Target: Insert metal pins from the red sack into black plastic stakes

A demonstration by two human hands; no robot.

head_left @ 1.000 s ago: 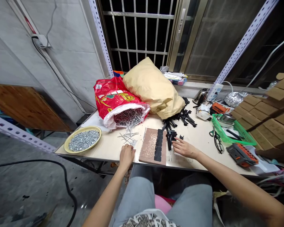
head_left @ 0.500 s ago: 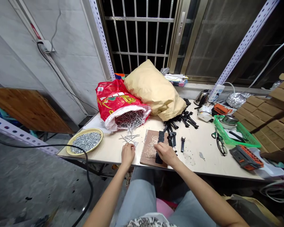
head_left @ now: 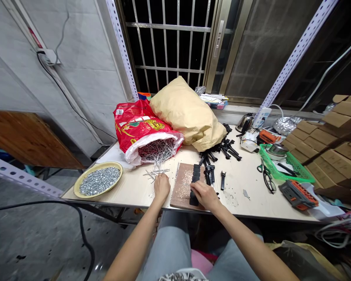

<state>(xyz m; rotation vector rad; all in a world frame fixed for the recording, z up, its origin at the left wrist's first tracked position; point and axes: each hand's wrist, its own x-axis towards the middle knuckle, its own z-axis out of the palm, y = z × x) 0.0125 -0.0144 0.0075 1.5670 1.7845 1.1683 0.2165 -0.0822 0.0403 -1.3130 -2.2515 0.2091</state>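
My left hand is at the near edge of a loose pile of thin metal pins, its fingers drawn together; what they grip is hidden. My right hand is closed in a pinch over the brown board, with a thin metal pin pointing left from its fingertips. Under and beside these fingers a row of black blocks lies along the right part of the board. Pale crumbs are scattered across the board's middle.
A red bag spills more pins toward me. Left of it is a yellow bowl of small silver pieces. Black plastic parts lie behind the board. Further right are scissors, a green basket and an orange-black tool battery.
My left hand has shifted slightly toward the pins and turned, with its fingers now pointing into the pile. My right hand stays over the board. The view has shifted slightly.
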